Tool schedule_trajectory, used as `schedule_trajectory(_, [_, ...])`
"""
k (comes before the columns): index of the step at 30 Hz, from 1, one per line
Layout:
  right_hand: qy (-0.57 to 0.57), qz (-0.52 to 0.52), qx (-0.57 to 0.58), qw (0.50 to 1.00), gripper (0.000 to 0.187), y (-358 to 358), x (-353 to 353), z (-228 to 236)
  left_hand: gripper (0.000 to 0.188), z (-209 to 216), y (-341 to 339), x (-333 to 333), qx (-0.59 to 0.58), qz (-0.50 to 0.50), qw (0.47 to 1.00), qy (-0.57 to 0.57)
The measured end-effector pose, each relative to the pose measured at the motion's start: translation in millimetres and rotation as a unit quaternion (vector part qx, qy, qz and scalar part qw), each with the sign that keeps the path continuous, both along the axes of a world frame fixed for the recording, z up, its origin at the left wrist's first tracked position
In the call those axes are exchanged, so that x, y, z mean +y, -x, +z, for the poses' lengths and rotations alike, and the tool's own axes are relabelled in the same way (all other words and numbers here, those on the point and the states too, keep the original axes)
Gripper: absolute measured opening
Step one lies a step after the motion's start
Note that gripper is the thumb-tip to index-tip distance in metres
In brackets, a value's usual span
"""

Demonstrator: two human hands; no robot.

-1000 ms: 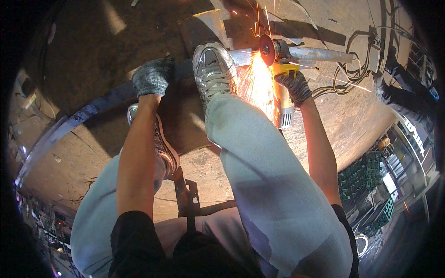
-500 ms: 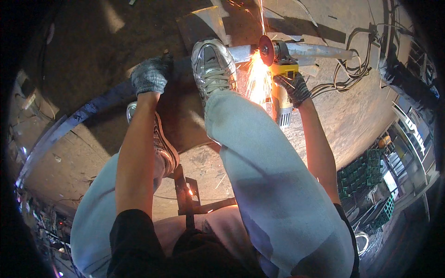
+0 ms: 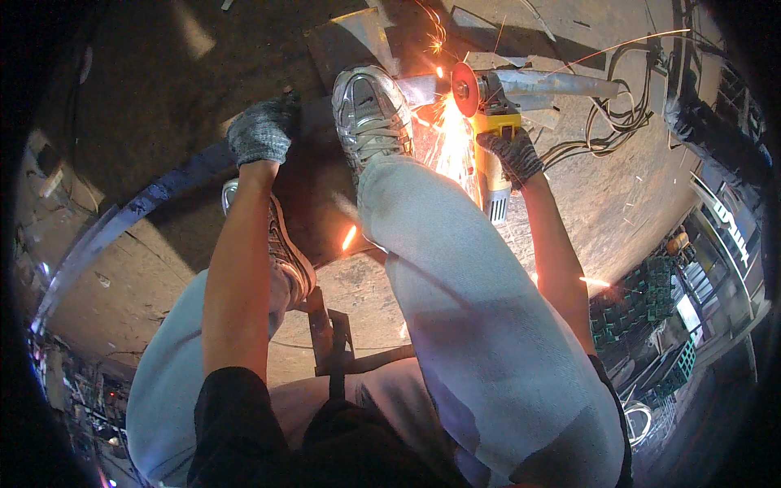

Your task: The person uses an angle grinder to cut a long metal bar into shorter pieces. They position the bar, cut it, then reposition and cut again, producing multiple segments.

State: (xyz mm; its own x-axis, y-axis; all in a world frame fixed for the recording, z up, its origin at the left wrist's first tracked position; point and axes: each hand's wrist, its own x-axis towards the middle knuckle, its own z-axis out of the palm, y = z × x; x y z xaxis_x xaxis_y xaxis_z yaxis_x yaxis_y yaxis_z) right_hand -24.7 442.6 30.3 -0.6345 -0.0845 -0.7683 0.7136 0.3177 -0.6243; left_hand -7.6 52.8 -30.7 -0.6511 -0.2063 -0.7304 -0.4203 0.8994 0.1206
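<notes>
A long grey metal bar [image 3: 561,84] runs across the floor, curved by the lens. My right hand [image 3: 517,156], in a grey knit glove, is wrapped round the yellow body of an angle grinder [image 3: 498,124]. The grinder's red disc [image 3: 465,89] meets the bar, and bright sparks [image 3: 455,154] pour down from the contact. To the left, my gloved left hand [image 3: 262,134] is closed on the bar, its fingertips lost in shadow. Between the hands, my silver shoe [image 3: 371,114] rests over the bar.
Cables [image 3: 622,130] lie coiled at the bar's right end. A flat metal plate [image 3: 358,41] lies beyond the shoe. Below my legs is a rusty metal frame [image 3: 329,333]. Green crates [image 3: 639,301] stand at the right, near a dark-clothed limb [image 3: 708,138].
The sparks have changed shape, with new streaks flying right and near my legs. My hands, the grinder and the shoe have shifted only slightly.
</notes>
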Motion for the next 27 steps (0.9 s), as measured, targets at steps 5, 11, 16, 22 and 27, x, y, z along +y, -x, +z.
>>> schedule_trajectory(5, [0.001,-0.002,0.021,1.0,0.048,-7,1,-1,0.06,5,3,2,0.0,0.003,1.0,0.014])
schedule_trajectory(11, [0.025,0.008,0.059,0.998,0.052,-11,7,-5,0.062,1,-3,1,0.035,0.009,0.999,0.006])
schedule_trajectory(16, [0.03,0.002,0.008,1.0,0.054,-14,10,-6,0.059,-3,-5,0,0.044,0.011,0.999,0.005])
schedule_trajectory(22, [0.025,0.012,0.061,0.998,0.051,-19,9,-6,0.06,3,-4,3,0.037,0.052,0.998,-0.004])
schedule_trajectory(27, [-0.017,-0.021,-0.049,0.998,0.05,-18,10,-2,0.061,1,-1,0,0.017,0.031,0.999,-0.001])
